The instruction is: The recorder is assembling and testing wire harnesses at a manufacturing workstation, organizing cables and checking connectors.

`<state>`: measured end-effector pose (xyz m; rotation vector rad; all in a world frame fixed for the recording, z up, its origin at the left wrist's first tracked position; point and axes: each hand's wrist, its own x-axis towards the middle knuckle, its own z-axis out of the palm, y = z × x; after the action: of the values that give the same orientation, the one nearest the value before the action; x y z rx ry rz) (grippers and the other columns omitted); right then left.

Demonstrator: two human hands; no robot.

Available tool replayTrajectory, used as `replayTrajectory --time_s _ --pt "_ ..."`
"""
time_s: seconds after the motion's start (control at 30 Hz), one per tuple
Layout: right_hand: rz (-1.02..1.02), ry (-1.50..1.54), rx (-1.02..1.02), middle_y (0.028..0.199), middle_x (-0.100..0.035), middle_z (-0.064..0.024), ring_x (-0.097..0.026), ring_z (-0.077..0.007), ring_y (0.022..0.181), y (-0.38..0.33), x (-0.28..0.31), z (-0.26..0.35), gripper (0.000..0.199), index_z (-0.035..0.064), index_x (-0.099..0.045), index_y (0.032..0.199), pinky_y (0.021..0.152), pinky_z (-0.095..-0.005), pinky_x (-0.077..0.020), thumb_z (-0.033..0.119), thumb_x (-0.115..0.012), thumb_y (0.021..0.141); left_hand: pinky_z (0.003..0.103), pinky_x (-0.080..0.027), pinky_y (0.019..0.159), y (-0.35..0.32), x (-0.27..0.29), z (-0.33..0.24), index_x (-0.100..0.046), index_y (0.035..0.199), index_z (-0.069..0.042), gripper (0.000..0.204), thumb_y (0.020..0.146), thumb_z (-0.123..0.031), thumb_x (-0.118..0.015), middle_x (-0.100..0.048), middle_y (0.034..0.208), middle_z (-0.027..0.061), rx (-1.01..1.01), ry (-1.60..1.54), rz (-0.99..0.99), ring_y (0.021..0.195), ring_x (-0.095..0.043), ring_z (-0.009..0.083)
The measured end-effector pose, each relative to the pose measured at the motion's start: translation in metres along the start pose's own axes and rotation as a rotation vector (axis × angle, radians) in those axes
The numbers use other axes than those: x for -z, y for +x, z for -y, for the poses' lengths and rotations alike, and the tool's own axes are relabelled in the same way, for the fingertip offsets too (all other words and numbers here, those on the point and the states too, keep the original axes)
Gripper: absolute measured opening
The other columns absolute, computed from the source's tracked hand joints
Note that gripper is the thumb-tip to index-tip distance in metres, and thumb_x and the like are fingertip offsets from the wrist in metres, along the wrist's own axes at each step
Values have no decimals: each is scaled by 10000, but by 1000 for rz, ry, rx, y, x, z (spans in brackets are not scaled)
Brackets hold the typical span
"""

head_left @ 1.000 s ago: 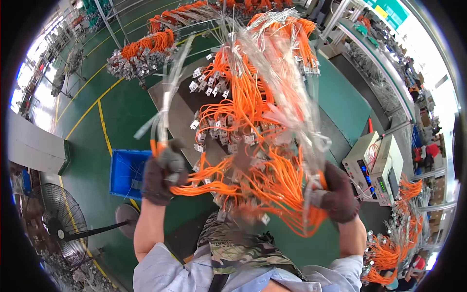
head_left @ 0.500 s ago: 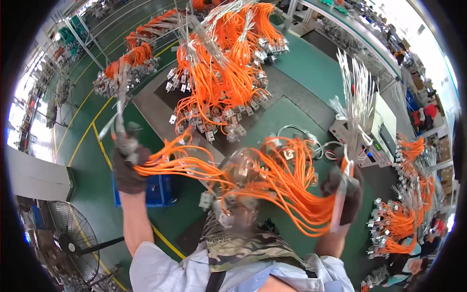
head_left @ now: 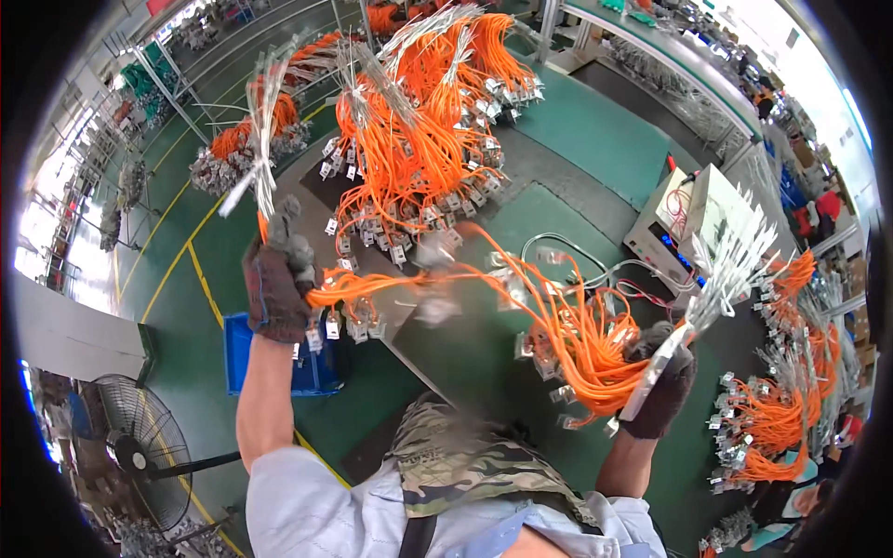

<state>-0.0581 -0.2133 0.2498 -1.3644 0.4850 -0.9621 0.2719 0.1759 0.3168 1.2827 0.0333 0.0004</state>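
My left hand, in a dark glove, is closed around a bundle of orange cables. Silvery wire ends stand up above that fist, and small pale connectors dangle below it. My right hand, also gloved, grips a larger bundle of orange cables. White-wrapped ends fan out past it to the upper right. One or more orange strands still stretch between the two bundles. Connectors in the middle are smeared by motion. A big pile of orange cables with connectors lies on the table beyond my hands.
On the table's right stands a pale instrument box with a lit display and leads. More orange cable bundles hang at the far right. A blue crate is below my left arm, and a black fan stands at lower left.
The two bundles have drawn apart, with far fewer strands between them. My left hand has moved slightly right, and my right hand's wire ends have tilted outward to the right.
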Motion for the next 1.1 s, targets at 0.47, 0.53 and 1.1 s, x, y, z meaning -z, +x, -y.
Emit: replayTrajectory --time_s 0.47,0.53,1.1 --pt "-235 159 -155 980 -684 -40 -689 -169 862 -28 9 -5 269 37 -623 1249 780 -324 -569 237 -624 1070 278 -443 486 67 -65 28 -624 1358 -35 385 1048 -261 -590 -536 722 -38 151 -11 217 511 -466 73" --pt "-105 360 -202 993 -691 -34 -687 -154 865 -29 6 -3 268 44 -624 1256 783 -305 -568 232 -628 1065 316 -497 513 131 -64 76 -680 1014 -58 240 1032 -279 -588 -604 713 -11 140 121 66 545 -556 111" --pt "-186 574 -433 1020 -701 -78 -731 -216 947 -1 -14 3 272 64 -624 1244 836 -400 -626 138 -701 994 513 -468 1151 92 -109 64 -433 1605 -12 669 1085 -400 -595 -542 1567 264 -862 1406 -90 1406 -560 441"
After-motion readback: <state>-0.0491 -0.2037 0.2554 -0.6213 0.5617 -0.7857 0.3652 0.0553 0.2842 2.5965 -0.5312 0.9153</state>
